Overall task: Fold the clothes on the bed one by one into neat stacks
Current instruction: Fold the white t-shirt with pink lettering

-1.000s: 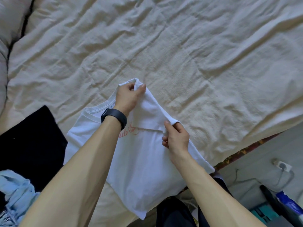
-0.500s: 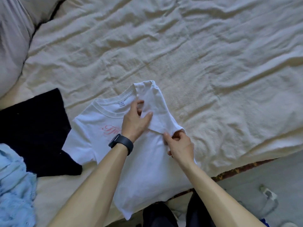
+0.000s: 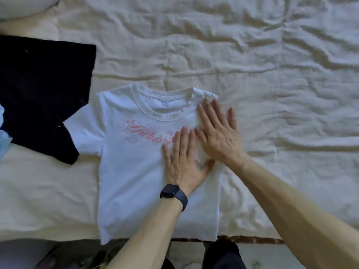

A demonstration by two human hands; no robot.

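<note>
A white T-shirt (image 3: 134, 181) with pink script lettering lies face up on the cream bedsheet (image 3: 272, 74), collar away from me. Its right side is folded inward, so the right edge runs straight; the left sleeve still sticks out. My left hand (image 3: 182, 162), a dark watch on its wrist, presses flat on the folded part near the chest. My right hand (image 3: 217, 131) lies flat beside it, higher up, fingers spread over the folded shoulder. Neither hand grips any cloth.
A black garment (image 3: 42, 90) lies spread at the left, touching the shirt's left sleeve. A bit of light blue cloth (image 3: 3, 136) shows at the far left edge. A pillow (image 3: 23, 6) sits at the top left. The bed's near edge (image 3: 252, 239) runs along the bottom.
Both hands let go of the right sleeve they were pinching and now press flat on the folded side. The view shifted, showing the whole shirt squarely.
</note>
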